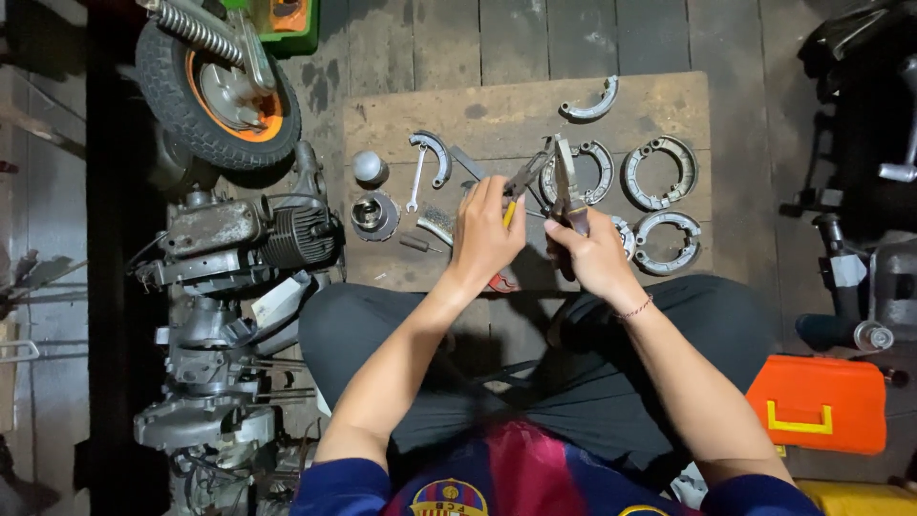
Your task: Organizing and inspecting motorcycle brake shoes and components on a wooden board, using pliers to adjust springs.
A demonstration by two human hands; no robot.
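The wooden board (659,100) in front of your knees is full of small metal parts. If your tools slip, I think they could knock the curved brake shoes (659,172) or the little wrench (416,180) off onto the floor. The big engine (239,239) sits close on your left, so a jerked elbow could bump it.

Both your arms reach forward over your lap and meet above the board. Your left hand (485,234) is closed around yellow-handled pliers (523,180), tips pointing up and away. Your right hand (592,253) is closed around a second, dark pair of pliers (564,182). The two tool tips meet on something small. I cannot tell what it is. A pinch could spring it loose toward your fingers.
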